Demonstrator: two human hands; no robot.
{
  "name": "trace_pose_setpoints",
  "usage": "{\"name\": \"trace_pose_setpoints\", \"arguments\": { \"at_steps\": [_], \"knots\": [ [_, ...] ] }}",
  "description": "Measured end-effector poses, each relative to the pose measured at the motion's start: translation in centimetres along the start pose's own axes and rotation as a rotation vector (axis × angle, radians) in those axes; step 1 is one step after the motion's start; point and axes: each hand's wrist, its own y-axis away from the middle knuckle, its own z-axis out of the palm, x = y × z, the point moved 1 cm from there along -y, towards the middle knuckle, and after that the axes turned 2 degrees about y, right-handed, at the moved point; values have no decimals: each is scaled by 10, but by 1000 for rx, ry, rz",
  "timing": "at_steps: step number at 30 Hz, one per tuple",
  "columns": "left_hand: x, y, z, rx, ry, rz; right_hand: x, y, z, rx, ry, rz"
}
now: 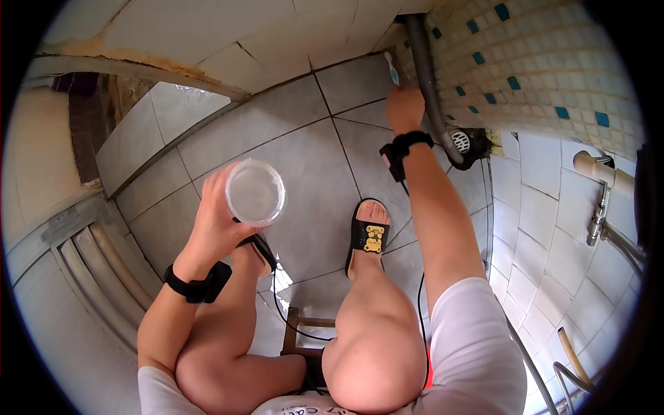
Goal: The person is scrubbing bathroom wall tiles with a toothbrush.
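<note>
Closest, a white cloth sleeve (477,339). Gripped by the side in the bare left hand (220,211), a round clear plastic cup (256,192), up above gray floor tiles (297,149). Squeezed in the curled right hand (406,109), a white-and-teal plastic toothbrush (393,71), near the bumpy gray plastic pipe (423,59).

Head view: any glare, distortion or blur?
Head view: fisheye bows straight edges toward the black rim; bright reflections on the grey floor near the left slipper; highlights around the clear cup; toothbrush too small for bristle detail.
</note>
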Motion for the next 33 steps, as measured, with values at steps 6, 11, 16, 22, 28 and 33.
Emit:
{"name": "trace_pose_setpoints", "arguments": {
  "at_steps": [6, 11, 16, 22, 28, 33],
  "knots": [
    [-3, 0, 2, -7, 8, 0, 9, -27, 3, 323, -193, 247],
    [-13, 6, -4, 2, 3, -33, -42, -15, -7, 22, -237, 218],
    [-5, 2, -3, 7, 38, -3, -52, -12, -28, -239, -685, 297],
    [-4, 6, -6, 16, 18, 12, -90, 14, -60, 139, -1724, 553],
    [-9, 10, -7, 19, 20, -16, -110, 11, -39, -28, -1856, 635],
    [-3, 3, -3, 7, 35, 5, -6, -53, 40, 112, -140, -336]
  ]
}}
